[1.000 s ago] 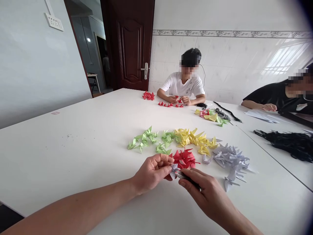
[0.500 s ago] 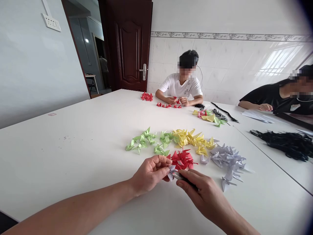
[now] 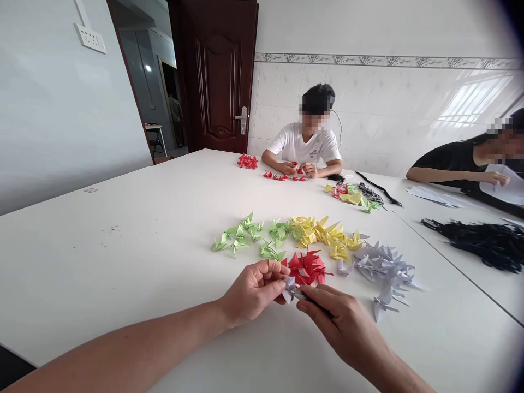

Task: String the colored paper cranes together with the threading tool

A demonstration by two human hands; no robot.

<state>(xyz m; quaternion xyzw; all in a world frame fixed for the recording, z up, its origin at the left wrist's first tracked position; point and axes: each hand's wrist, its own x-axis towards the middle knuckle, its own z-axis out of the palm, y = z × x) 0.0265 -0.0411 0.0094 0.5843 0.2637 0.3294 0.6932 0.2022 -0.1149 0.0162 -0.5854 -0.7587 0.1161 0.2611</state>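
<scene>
Between finger and thumb, my left hand (image 3: 256, 289) pinches a small pale lilac paper crane (image 3: 289, 289). My right hand (image 3: 338, 314) is closed around a dark slim tool (image 3: 314, 299), whose tip meets the crane's right side. Just behind my hands lies a pile of red paper cranes (image 3: 309, 267). Green cranes (image 3: 239, 234) spread to the left behind it, yellow cranes (image 3: 319, 232) lie beyond it, and pale lilac cranes (image 3: 385, 267) are heaped at its right.
On the white table (image 3: 143, 262), black cords (image 3: 477, 243) lie at the right. Across it, a person in white (image 3: 305, 144) handles red cranes. A person in black (image 3: 450, 161) leans over papers (image 3: 436, 196). Mixed cranes (image 3: 352, 197) and a black strand (image 3: 379, 188) lie between.
The person in black at the right has raised a white sheet in one hand. My hands hold the crane and tool almost as before. The view has shifted slightly.
</scene>
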